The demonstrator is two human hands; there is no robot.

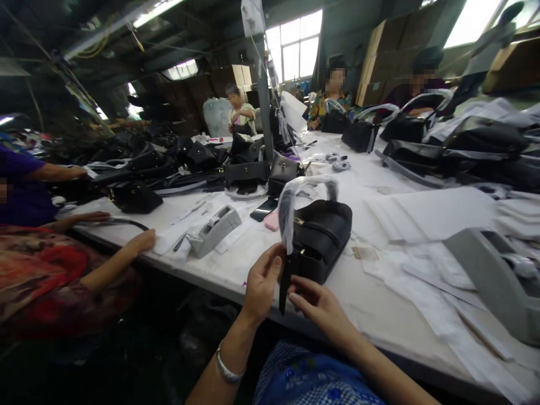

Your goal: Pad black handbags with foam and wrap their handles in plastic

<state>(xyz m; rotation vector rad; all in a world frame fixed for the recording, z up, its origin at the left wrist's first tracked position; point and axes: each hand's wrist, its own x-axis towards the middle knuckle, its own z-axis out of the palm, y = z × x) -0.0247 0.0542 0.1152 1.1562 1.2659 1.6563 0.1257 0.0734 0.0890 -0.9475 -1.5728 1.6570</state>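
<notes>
A black handbag [323, 239] stands near the table's front edge, its raised handle [287, 211] wrapped in clear plastic. My left hand [264, 284] is closed on the lower part of the bag's strap, thumb on the near side. Below the plastic a dark strap end [284, 289] hangs down between my two hands. My right hand [318, 306] is beside that strap end, fingers loosely bent and a little apart, with the fingertips close to the bag's lower corner. Whether they touch it I cannot tell.
Grey tape dispensers stand left [215, 230] and right [498, 281]. A phone [264, 210] and a pink object [271, 221] lie behind the bag. White sheets [434, 211] cover the right side. More black bags [247, 175] are piled behind. A co-worker's hand [143, 241] is at left.
</notes>
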